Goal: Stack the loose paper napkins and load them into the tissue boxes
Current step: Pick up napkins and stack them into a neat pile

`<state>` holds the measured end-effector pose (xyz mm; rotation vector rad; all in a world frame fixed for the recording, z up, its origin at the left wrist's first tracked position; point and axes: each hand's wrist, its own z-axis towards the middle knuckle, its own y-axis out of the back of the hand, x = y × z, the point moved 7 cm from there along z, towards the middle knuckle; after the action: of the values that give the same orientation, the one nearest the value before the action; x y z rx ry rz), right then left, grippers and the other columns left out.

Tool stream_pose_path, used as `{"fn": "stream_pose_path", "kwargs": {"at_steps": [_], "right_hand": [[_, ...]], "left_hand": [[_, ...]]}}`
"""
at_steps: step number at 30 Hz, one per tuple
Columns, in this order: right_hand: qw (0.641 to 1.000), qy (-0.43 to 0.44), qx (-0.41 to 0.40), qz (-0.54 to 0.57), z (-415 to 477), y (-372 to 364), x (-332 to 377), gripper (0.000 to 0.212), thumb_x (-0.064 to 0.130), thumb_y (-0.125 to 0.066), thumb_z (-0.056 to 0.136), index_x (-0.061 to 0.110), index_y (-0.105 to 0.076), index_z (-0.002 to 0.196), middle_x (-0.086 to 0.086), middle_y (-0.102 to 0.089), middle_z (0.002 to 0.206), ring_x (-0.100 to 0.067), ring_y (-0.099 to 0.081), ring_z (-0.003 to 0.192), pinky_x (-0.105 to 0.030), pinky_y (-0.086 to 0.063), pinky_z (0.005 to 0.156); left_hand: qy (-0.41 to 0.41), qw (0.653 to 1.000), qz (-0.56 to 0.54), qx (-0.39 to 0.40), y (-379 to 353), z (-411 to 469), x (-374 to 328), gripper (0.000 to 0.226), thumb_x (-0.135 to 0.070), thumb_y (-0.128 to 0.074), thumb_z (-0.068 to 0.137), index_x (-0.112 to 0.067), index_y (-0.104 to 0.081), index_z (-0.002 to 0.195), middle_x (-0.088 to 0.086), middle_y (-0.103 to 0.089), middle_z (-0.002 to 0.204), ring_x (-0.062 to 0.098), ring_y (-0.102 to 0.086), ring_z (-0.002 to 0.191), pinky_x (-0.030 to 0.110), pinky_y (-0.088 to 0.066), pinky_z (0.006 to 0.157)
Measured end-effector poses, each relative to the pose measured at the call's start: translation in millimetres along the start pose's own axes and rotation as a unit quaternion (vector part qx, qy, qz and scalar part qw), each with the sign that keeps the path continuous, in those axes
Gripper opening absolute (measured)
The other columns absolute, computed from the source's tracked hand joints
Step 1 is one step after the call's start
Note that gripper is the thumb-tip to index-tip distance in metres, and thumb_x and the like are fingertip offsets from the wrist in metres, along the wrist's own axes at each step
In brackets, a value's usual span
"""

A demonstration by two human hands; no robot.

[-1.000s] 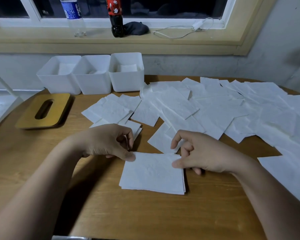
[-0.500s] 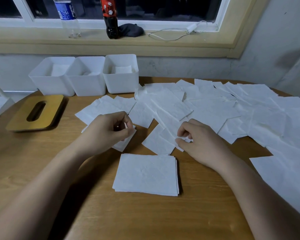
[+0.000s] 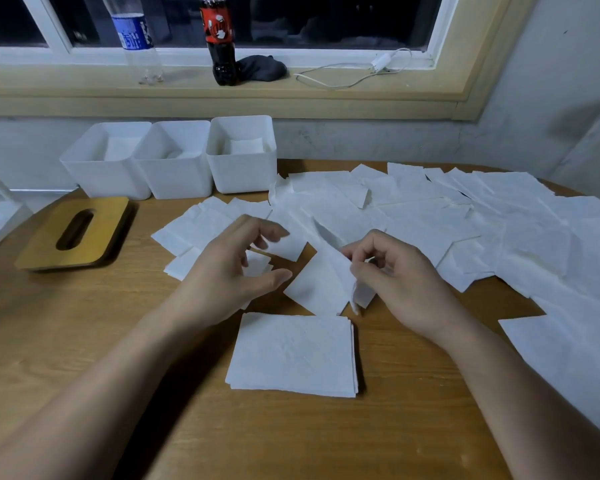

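Note:
A squared stack of white napkins [image 3: 293, 355] lies on the wooden table [image 3: 84, 341] in front of me. Beyond it, my right hand [image 3: 395, 275] pinches a loose napkin [image 3: 326, 275] and lifts its edge off the table. My left hand [image 3: 236, 268] hovers beside it with thumb and fingers spread, holding nothing, above a small pile of napkins [image 3: 187, 263]. Several loose napkins [image 3: 465, 223] cover the right half of the table. Three white tissue boxes [image 3: 174, 178] stand in a row at the back left, each with some napkins inside.
A wooden box lid with an oval slot [image 3: 75, 233] lies at the left. On the windowsill behind stand a clear bottle [image 3: 134, 39], a cola bottle [image 3: 220, 43], a dark cloth [image 3: 262, 67] and a white cable [image 3: 354, 72].
Both hands left the stack and moved forward to the loose napkins. My right hand took hold of one and raised its edge; my left hand opened.

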<state>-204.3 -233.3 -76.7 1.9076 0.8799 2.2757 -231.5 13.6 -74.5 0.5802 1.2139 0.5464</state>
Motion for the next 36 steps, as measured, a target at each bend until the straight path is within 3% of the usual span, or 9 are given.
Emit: {"fn": "stream_pose_path", "kwargs": {"at_steps": [4, 8, 12, 14, 17, 20, 29, 32, 36], "right_hand": [[0.994, 0.007, 0.078, 0.072, -5.1, -7.7, 10.0, 0.016, 0.004, -0.062, 0.103, 0.012, -0.066, 0.090, 0.005, -0.078, 0.121, -0.011, -0.069, 0.122, -0.043, -0.051, 0.109], [0.980, 0.018, 0.116, 0.160, -6.6, -10.6, 16.9, 0.010, 0.009, -0.060, 0.094, 0.013, -0.064, 0.086, -0.010, -0.078, 0.114, -0.020, -0.071, 0.112, -0.032, -0.053, 0.092], [0.972, -0.025, 0.084, 0.219, -2.0, -7.0, 7.3, 0.008, 0.019, -0.062, 0.093, 0.018, -0.066, 0.087, -0.021, -0.066, 0.093, -0.025, -0.058, 0.089, -0.036, -0.043, 0.080], [0.969, -0.060, 0.077, 0.229, -1.0, -7.3, 0.7, 0.015, 0.032, -0.062, 0.097, 0.018, -0.067, 0.093, -0.011, -0.073, 0.097, -0.025, -0.059, 0.095, -0.043, -0.039, 0.083], [0.974, -0.090, 0.118, 0.169, -3.7, -13.3, -2.3, 0.031, 0.046, -0.076, 0.096, 0.021, -0.067, 0.111, -0.005, -0.080, 0.107, -0.021, -0.070, 0.101, -0.048, -0.046, 0.094], [0.972, -0.110, 0.170, 0.122, -9.8, -23.3, -4.1, 0.042, 0.032, -0.084, 0.089, 0.021, -0.065, 0.125, -0.007, -0.080, 0.115, -0.024, -0.077, 0.110, -0.054, -0.053, 0.110], [0.980, -0.096, 0.119, 0.124, -7.4, -18.1, -3.0, 0.022, 0.010, -0.079, 0.095, 0.008, -0.069, 0.114, -0.011, -0.081, 0.107, -0.034, -0.078, 0.104, -0.061, -0.056, 0.104], [0.971, -0.115, 0.171, 0.119, -11.9, -27.1, -6.6, 0.021, 0.010, -0.081, 0.094, 0.008, -0.069, 0.112, -0.017, -0.080, 0.102, -0.046, -0.074, 0.088, -0.054, -0.060, 0.084], [0.967, -0.130, 0.208, 0.063, -15.2, -34.7, -9.3, 0.021, 0.015, -0.081, 0.095, 0.009, -0.068, 0.111, -0.009, -0.081, 0.094, -0.021, -0.064, 0.060, -0.034, -0.051, 0.058]], "left_hand": [[0.006, 1.000, 0.001, 0.019, 2.0, -0.1, -4.4, 0.074, -0.043, -0.087, 0.087, -0.050, -0.046, 0.149, -0.034, -0.044, 0.150, -0.007, -0.044, 0.140, 0.021, -0.043, 0.107], [0.021, 0.995, -0.054, 0.083, -5.3, -2.1, -5.4, 0.041, -0.041, -0.085, 0.090, -0.041, -0.069, 0.127, -0.027, -0.062, 0.141, -0.001, -0.054, 0.136, 0.030, -0.042, 0.114], [0.063, 0.980, -0.173, 0.071, -2.2, -4.6, -2.0, 0.003, -0.024, -0.079, 0.097, -0.021, -0.078, 0.098, -0.003, -0.078, 0.100, 0.018, -0.071, 0.096, 0.035, -0.057, 0.089], [0.068, 0.974, -0.207, 0.064, -0.6, -5.0, -4.1, 0.003, -0.014, -0.077, 0.098, -0.013, -0.077, 0.096, 0.002, -0.076, 0.091, 0.013, -0.069, 0.084, 0.022, -0.053, 0.075], [0.092, 0.971, -0.211, 0.070, -0.9, -5.5, -2.7, 0.008, -0.018, -0.079, 0.097, -0.010, -0.077, 0.095, 0.009, -0.073, 0.088, 0.016, -0.060, 0.075, 0.025, -0.047, 0.059], [0.110, 0.964, -0.224, 0.088, -2.4, -6.9, -1.2, 0.011, -0.021, -0.080, 0.096, -0.011, -0.077, 0.095, 0.016, -0.072, 0.091, 0.021, -0.058, 0.072, 0.027, -0.046, 0.056], [0.121, 0.955, -0.242, 0.120, 4.7, -7.3, 1.1, 0.019, -0.022, -0.083, 0.091, -0.010, -0.077, 0.104, 0.020, -0.075, 0.101, 0.030, -0.059, 0.073, 0.028, -0.048, 0.054], [0.144, 0.945, -0.221, 0.195, 4.1, -11.3, 8.2, 0.018, -0.016, -0.083, 0.092, -0.002, -0.074, 0.099, 0.025, -0.070, 0.089, 0.024, -0.061, 0.067, 0.029, -0.045, 0.051], [0.189, 0.927, -0.165, 0.278, -0.3, -18.9, 19.6, 0.017, -0.017, -0.084, 0.092, -0.004, -0.075, 0.096, 0.027, -0.070, 0.077, 0.023, -0.063, 0.062, 0.026, -0.043, 0.050]]}}
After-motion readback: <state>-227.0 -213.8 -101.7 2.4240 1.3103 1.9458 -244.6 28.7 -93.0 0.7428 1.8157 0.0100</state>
